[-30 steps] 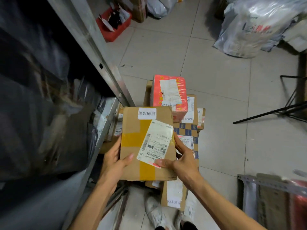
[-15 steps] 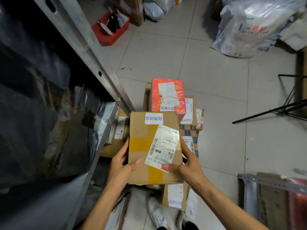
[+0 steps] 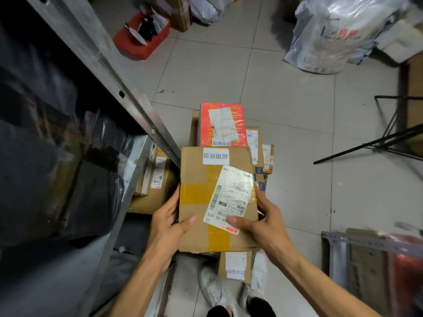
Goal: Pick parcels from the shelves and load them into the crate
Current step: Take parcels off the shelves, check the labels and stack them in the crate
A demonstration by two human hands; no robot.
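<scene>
I hold a brown cardboard parcel (image 3: pixel 196 179) with yellow tape and a white shipping label flat in front of me. My left hand (image 3: pixel 167 223) grips its left edge, thumb on top. My right hand (image 3: pixel 263 223) grips its right edge, thumb on the label. Below it on the floor lies a pile of parcels, topped by a red-wrapped parcel (image 3: pixel 222 124) with a white label. A small brown parcel (image 3: pixel 235 266) shows under the near edge. The crate itself is hidden under the pile.
A metal shelf upright (image 3: pixel 109 74) runs diagonally on the left, with dark plastic bags (image 3: pixel 57 156) and a labelled box (image 3: pixel 155 181) on the shelf. A red bin (image 3: pixel 142 40) and grey sacks (image 3: pixel 332 35) sit farther off. Black stand legs (image 3: pixel 377 143) and another rack (image 3: pixel 370 243) are at right.
The parcel in both hands has moved right and slightly forward, away from the shelf and over the pile on the floor. The grip of both hands is unchanged.
</scene>
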